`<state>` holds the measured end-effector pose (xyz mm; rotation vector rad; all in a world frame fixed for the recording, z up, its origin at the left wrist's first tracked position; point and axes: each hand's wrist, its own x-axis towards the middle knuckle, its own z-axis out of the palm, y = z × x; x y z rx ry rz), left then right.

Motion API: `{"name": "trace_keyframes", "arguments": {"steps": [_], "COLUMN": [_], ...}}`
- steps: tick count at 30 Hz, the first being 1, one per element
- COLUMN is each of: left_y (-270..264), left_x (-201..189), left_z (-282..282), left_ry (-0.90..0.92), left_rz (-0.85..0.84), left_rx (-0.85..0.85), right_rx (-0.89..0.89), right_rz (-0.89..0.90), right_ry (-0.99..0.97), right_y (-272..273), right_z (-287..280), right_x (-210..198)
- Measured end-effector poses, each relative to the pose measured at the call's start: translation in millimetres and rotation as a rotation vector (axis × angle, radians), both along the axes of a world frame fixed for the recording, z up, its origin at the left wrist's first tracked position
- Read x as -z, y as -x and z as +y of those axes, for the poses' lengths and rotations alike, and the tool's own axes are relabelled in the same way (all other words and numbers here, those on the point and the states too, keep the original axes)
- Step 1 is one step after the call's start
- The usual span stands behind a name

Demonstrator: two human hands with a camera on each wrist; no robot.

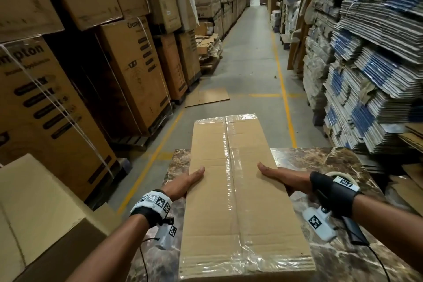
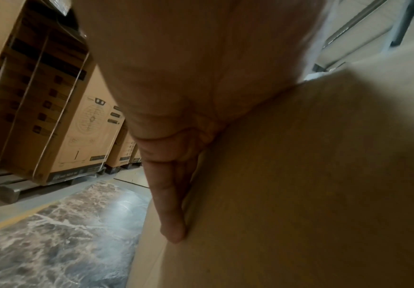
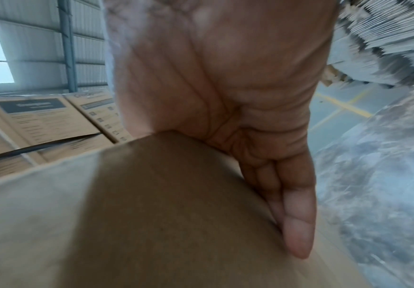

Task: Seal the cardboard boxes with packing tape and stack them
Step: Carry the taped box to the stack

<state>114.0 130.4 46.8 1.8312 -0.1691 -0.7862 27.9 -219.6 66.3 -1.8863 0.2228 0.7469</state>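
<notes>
Straight fingers (image 2: pixel 173 204) of the left hand (image 1: pixel 183 184) press flat against the left side of the cardboard box (image 1: pixel 240 190), thumb lying on its top. The right hand (image 1: pixel 287 179) mirrors this, its fingers (image 3: pixel 297 224) extended along the right side. Neither hand curls; both clamp the box between open palms.

The box is long, flat-topped, plain brown corrugated board. It lies on the marbled brown worktop (image 1: pixel 332 162), its far end overhanging. Glossy, wrinkled clear tape (image 1: pixel 231 178) runs along the centre seam and across both ends, so sealing looks finished on this face. Stacking is left, probably the step in hand. A tape roll (image 1: pixel 343 176) peeks out behind the right wrist.
</notes>
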Motion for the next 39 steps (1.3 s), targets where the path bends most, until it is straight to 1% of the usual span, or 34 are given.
{"name": "trace_keyframes", "arguments": {"steps": [7, 11, 16, 19, 22, 28, 31, 34, 36, 39], "left_y": [64, 104, 167, 221, 279, 396, 460, 523, 561, 616], "left_x": [-27, -48, -76, -96, -112, -116, -116, -111, -111, -107], "left_z": [42, 69, 85, 77, 62, 45, 44, 51, 55, 73], "left_ry": [0.049, -0.045, -0.189, -0.222, -0.235, -0.234, -0.244, -0.252, -0.257, -0.252], "left_rz": [-0.258, -0.402, -0.429, -0.472, -0.498, -0.529, -0.515, -0.536, -0.548, -0.51], "left_rx": [-0.165, -0.255, -0.413, -0.481, -0.597, -0.872, -1.049, -1.168, -1.238, -1.36], "right_rx": [-0.064, -0.104, -0.236, -0.334, -0.416, -0.612, -0.738, -0.875, -0.955, -1.068], "right_rz": [-0.187, -0.302, -0.379, -0.406, -0.444, -0.539, -0.562, -0.544, -0.537, -0.518], "right_ry": [-0.012, -0.117, -0.19, -0.224, -0.254, -0.245, -0.264, -0.264, -0.267, -0.308], "right_y": [18, 31, 48, 64, 83, 132, 161, 190, 208, 236], "right_z": [44, 64, 77, 77, 78, 93, 116, 148, 175, 227], "right_x": [-17, -26, -45, -56, -67, -81, -89, -90, -85, -77]}}
